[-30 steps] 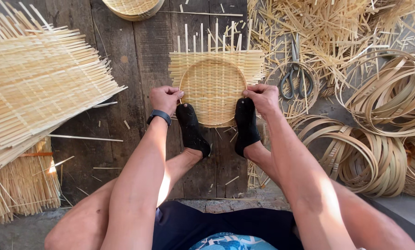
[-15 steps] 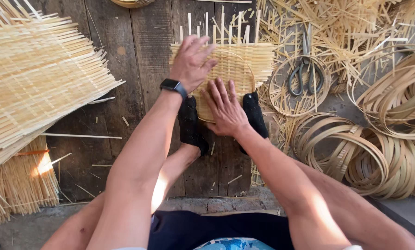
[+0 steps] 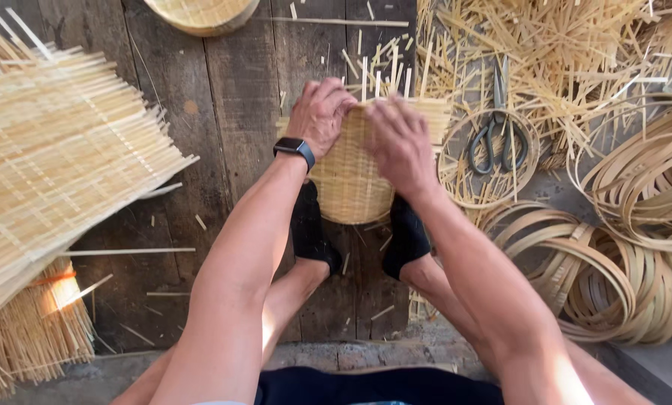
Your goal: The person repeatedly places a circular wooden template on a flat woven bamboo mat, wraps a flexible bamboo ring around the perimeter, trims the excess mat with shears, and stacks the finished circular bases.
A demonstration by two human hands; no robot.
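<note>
A half-woven bamboo basket (image 3: 349,180) lies on the dark wooden floor between my two black-socked feet (image 3: 310,225), its loose strip ends sticking up at the far side. My left hand (image 3: 321,114), a black watch on its wrist, presses on the basket's far left rim. My right hand (image 3: 401,141) lies over its far right rim, fingers curled on the weave. Both hands grip the basket.
Woven bamboo mats (image 3: 58,157) are stacked at left, a bundle of thin sticks (image 3: 28,337) below them. Scissors (image 3: 496,135) lie inside a bamboo hoop at right. Coiled bamboo hoops (image 3: 621,247) and loose strips (image 3: 561,45) fill the right. Another basket (image 3: 201,11) sits at top.
My hands moved from the basket's near edge by my feet up to its far rim. The basket looks tilted up toward me.
</note>
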